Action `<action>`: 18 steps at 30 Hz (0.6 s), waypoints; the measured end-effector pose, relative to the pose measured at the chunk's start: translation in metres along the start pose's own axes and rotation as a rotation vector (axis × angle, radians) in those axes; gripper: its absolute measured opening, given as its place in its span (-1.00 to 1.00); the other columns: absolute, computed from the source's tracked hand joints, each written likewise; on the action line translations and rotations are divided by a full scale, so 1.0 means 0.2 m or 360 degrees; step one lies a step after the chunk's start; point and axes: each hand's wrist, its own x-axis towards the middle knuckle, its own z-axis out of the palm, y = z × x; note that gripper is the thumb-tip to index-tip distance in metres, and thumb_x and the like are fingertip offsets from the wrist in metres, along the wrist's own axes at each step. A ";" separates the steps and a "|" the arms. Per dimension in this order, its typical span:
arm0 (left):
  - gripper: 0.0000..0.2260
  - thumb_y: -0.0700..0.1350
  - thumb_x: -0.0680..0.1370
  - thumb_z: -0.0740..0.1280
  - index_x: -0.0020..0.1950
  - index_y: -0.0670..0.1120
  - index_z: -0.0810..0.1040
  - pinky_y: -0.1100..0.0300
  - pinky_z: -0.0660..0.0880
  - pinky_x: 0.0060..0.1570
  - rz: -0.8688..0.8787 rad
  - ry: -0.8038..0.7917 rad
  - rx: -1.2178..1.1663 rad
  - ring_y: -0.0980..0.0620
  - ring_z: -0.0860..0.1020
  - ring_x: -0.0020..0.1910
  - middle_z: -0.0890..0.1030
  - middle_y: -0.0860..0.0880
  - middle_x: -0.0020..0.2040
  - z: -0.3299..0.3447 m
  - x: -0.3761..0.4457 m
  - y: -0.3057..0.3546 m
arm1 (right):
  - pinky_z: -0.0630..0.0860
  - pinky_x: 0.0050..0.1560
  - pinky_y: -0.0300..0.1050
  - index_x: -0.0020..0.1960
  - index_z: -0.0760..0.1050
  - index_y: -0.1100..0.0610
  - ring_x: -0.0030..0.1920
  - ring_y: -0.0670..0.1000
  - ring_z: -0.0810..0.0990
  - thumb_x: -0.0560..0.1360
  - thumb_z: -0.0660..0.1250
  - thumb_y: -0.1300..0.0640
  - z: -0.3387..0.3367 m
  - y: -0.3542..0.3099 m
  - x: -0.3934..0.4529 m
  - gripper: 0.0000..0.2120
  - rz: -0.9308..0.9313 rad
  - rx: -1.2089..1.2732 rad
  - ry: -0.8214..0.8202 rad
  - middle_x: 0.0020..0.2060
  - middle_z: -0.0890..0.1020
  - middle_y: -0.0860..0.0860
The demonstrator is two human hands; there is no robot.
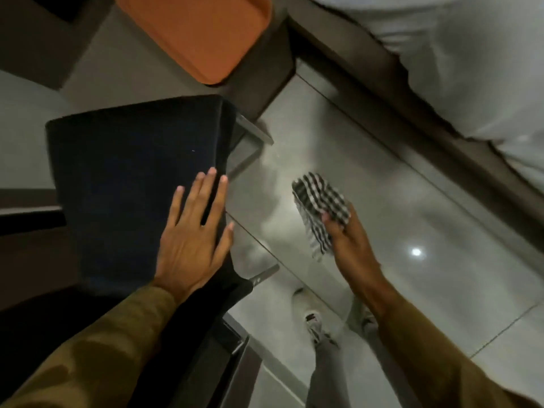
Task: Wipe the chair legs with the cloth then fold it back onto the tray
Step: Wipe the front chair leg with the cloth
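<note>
A dark blue chair seat [129,178] fills the left middle of the head view. Grey metal chair legs [250,136] stick out beyond its right edge, one at the far corner and one nearer me [265,273]. My left hand [194,231] lies flat, fingers spread, on the seat's right edge. To the right, over the floor and apart from the chair, my right hand [350,245] grips a bunched black-and-white checked cloth [319,204]. An orange tray [200,30] lies bare on a table at the top.
A grey table [117,63] carries the tray and reaches the chair's far side. A bed with white sheets [471,69] and a dark frame runs along the right. Glossy grey floor tiles [397,225] lie between chair and bed. My shoes [312,316] stand below.
</note>
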 end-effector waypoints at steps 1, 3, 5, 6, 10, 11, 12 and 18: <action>-0.33 0.14 0.75 0.04 0.80 -0.13 0.01 -0.32 0.10 0.76 0.0014 0.0008 0.0020 -0.20 0.09 0.80 0.07 -0.20 0.81 0.07 -0.01 -0.02 | 0.56 -0.22 -0.47 0.20 0.41 -0.47 0.07 -0.60 0.59 0.76 0.26 0.07 0.02 0.14 -0.04 -0.63 0.0043 -0.0022 0.0038 0.00 0.62 -0.69; -0.30 0.16 0.74 0.05 0.80 -0.15 -0.04 -0.31 0.05 0.76 -0.0001 0.0049 0.0025 -0.22 0.05 0.80 0.03 -0.23 0.81 0.21 -0.03 -0.03 | 0.55 -0.13 -0.38 0.25 0.38 -0.46 0.12 -0.49 0.60 0.77 0.24 0.10 0.07 0.45 -0.10 -0.61 0.0069 -0.0061 0.0097 0.02 0.61 -0.71; -0.26 0.19 0.74 0.05 0.79 -0.19 -0.09 -0.30 0.02 0.77 0.0016 0.0082 0.0006 -0.23 0.03 0.81 0.00 -0.26 0.81 0.33 -0.04 -0.03 | 0.53 0.17 -0.55 0.45 0.40 -0.36 0.23 -0.50 0.60 0.78 0.22 0.10 0.16 0.70 -0.17 -0.60 0.0117 0.0011 0.0164 0.18 0.65 -0.59; -0.25 0.19 0.75 0.05 0.79 -0.22 -0.10 -0.30 0.01 0.78 0.0043 0.0087 0.0001 -0.24 0.02 0.81 -0.01 -0.27 0.81 0.38 -0.04 -0.03 | 0.50 0.35 -0.44 0.56 0.42 -0.21 0.33 -0.36 0.59 0.78 0.22 0.12 0.22 0.80 -0.21 -0.59 0.0182 0.0079 0.0198 0.30 0.64 -0.42; -0.23 0.20 0.77 0.04 0.76 -0.31 -0.07 -0.32 0.01 0.77 0.0071 0.0161 -0.0070 -0.32 0.01 0.80 0.00 -0.38 0.78 0.52 0.00 -0.01 | 0.50 0.12 -0.02 0.27 0.55 0.17 0.03 0.04 0.57 0.77 0.22 0.13 0.47 1.00 -0.32 -0.81 0.0429 0.0286 0.0187 0.01 0.62 0.06; -0.23 0.19 0.77 0.05 0.76 -0.33 -0.05 -0.32 0.00 0.77 0.0057 0.0197 -0.0085 -0.36 0.01 0.79 0.01 -0.41 0.77 0.53 0.01 0.00 | 0.51 0.04 -0.09 0.19 0.55 0.10 -0.06 0.04 0.55 0.74 0.24 0.01 0.54 1.00 -0.34 -0.81 0.0464 0.0337 0.0110 -0.09 0.62 0.02; -0.23 0.19 0.76 0.06 0.75 -0.35 -0.04 -0.33 -0.01 0.77 0.0041 0.0231 -0.0095 -0.38 0.02 0.79 0.02 -0.43 0.76 0.55 0.02 0.01 | 0.54 0.00 -0.22 0.19 0.59 0.00 -0.08 -0.01 0.59 0.70 0.24 -0.15 0.62 1.00 -0.36 -0.73 0.0497 0.0379 0.0000 -0.12 0.66 -0.08; -0.24 0.15 0.75 0.06 0.72 -0.41 0.01 -0.31 -0.01 0.77 -0.0009 0.0368 -0.0153 -0.43 0.05 0.77 0.07 -0.47 0.74 0.59 0.03 0.03 | 0.14 0.52 -0.63 0.73 0.16 -0.26 0.60 -0.57 0.13 0.74 0.11 -0.22 0.94 1.11 -0.32 -0.43 0.0364 0.0644 -0.0165 0.64 0.23 -0.54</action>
